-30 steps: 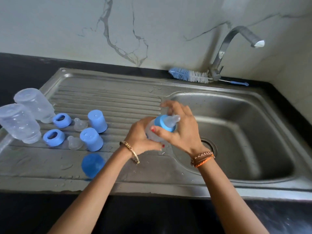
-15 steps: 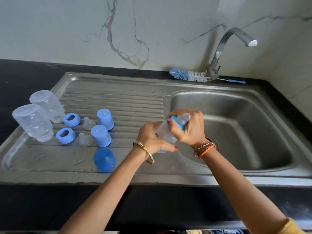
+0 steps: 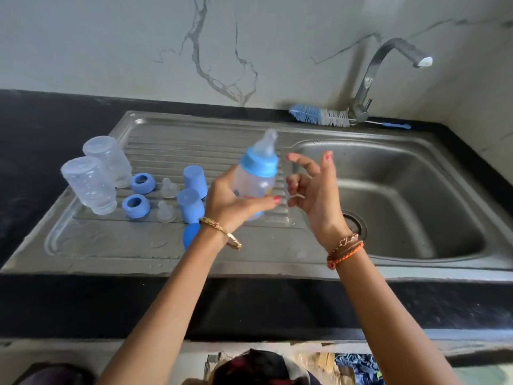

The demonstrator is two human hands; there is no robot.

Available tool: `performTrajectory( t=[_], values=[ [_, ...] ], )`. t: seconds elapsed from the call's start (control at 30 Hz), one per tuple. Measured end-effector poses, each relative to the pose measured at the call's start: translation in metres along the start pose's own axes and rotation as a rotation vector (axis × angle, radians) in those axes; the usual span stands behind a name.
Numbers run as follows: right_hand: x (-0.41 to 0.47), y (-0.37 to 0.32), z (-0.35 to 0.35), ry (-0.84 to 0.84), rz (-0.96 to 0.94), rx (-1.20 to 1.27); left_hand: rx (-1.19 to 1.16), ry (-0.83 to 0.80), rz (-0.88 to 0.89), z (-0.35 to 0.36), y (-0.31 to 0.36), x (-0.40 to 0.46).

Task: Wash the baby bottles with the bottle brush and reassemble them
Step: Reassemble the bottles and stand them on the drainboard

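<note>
the sink (image 3: 305,262) lies under both hands, its drainboard carrying two upturned bottle bodies (image 3: 95,173), rings, teats and caps to the left of the left grip. the baby bottle (image 3: 254,180), ring and teat now on, has risen, grasped by the left hand (image 3: 226,202). the right hand (image 3: 315,190) has let go, fingers spread just right of it. judged: one bottle is closed up and wants its cap; two remain.

clear baby bottle (image 3: 254,184) with blue collar and teat, tilted, above the drainboard; blue-white bottle brush (image 3: 319,115) lies behind the sink.
</note>
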State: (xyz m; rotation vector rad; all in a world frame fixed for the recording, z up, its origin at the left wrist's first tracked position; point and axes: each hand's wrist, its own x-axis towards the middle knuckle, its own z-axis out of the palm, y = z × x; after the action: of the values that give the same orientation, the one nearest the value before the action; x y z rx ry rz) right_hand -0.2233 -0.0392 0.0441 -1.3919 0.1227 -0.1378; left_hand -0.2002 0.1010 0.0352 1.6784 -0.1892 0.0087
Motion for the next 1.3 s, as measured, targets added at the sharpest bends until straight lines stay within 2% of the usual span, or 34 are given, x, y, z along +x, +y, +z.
performTrajectory(
  t=[0.13,0.2,0.27,0.43,0.63,0.73,0.87,0.97,1.03,1.2,1.3],
  values=[
    [-0.014,0.027,0.031,-0.079,0.016,-0.435,-0.007,0.171,0.015,-0.053,-0.006,-0.004],
    [-0.022,0.049,0.052,-0.178,-0.014,-0.683,-0.008,0.21,0.015,-0.071,-0.013,-0.008],
    [-0.026,0.066,0.074,-0.207,-0.029,-0.862,-0.05,0.24,-0.009,-0.082,-0.02,-0.013],
    [-0.025,0.093,0.105,-0.131,-0.102,-1.041,-0.018,0.238,-0.006,-0.091,-0.033,-0.021],
    [-0.022,0.088,0.087,-0.057,-0.11,-1.056,-0.051,0.154,0.005,-0.081,-0.034,-0.021],
    [-0.018,0.076,0.055,0.011,-0.079,-1.032,-0.028,0.123,0.012,-0.066,-0.033,-0.02],
    [-0.006,0.049,0.005,0.149,0.054,-0.932,-0.026,0.043,0.027,-0.039,-0.034,-0.01],
    [0.003,0.017,-0.026,0.098,0.099,-0.819,-0.018,-0.022,0.008,-0.019,-0.036,-0.002],
    [0.008,-0.014,-0.043,0.051,0.095,-0.628,-0.009,-0.069,0.001,-0.004,-0.035,0.006],
    [0.025,-0.089,-0.072,0.027,-0.076,-0.293,-0.06,-0.124,-0.044,0.021,-0.027,0.032],
    [0.037,-0.105,-0.089,0.029,-0.211,0.024,-0.075,-0.159,-0.048,0.035,-0.026,0.05]
  ],
)
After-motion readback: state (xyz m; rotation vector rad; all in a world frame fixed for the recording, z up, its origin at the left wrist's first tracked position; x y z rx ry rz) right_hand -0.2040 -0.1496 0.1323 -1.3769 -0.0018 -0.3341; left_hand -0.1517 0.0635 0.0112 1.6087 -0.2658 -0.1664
